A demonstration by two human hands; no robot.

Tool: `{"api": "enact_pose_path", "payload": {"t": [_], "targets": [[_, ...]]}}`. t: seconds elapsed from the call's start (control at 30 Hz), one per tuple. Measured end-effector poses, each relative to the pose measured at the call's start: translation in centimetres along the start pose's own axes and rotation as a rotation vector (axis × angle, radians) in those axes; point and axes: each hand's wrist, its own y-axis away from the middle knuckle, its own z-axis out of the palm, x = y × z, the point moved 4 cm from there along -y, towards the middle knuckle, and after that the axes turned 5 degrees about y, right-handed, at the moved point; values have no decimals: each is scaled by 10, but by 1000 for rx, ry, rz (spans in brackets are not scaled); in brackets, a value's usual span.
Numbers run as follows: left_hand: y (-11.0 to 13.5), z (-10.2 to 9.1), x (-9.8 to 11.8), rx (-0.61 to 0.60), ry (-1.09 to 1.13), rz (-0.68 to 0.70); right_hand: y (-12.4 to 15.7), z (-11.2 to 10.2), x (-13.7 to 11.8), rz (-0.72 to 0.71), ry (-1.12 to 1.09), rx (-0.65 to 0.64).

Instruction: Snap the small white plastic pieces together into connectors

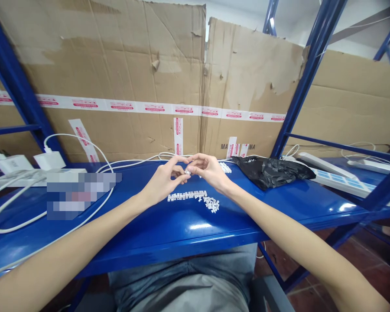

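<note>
**A:** What's the whole setup here?

**B:** A blue steel shelf serves as a bench, backed by torn cardboard sheets with red-and-white printed tape across them. A black plastic bag lies on the right, and white power strips sit beyond it.

**A:** And the hands?

**B:** Both are raised just above the shelf, fingers curled and half open. The left hand and right hand meet at the fingertips, with a small white plastic piece pinched between them.

**A:** Is that a good way to work it?

**B:** I'd say so. Holding it at the fingertips keeps so small a part controlled, and the hands are steady over the shelf, directly above the other pieces.

**A:** How many pieces are there?

**B:** One is in the hands. Below them lies one straight row of white plastic pieces, roughly a dozen, running into a loose heap of white plastic pieces, too jumbled to count. A third batch of white plastic pieces sits just past the right hand, partly hidden. I count two hands, two white chargers on the left, and at least two power strips.
</note>
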Motion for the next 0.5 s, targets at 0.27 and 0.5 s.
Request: {"api": "enact_pose_path", "payload": {"t": [0.27,0.5], "targets": [[-1,-3,7,12,-257,53,2,0,-2,-90,-17,59],[1,0,13,-22,-318,145,3,1,-7,-96,-41,55]]}}
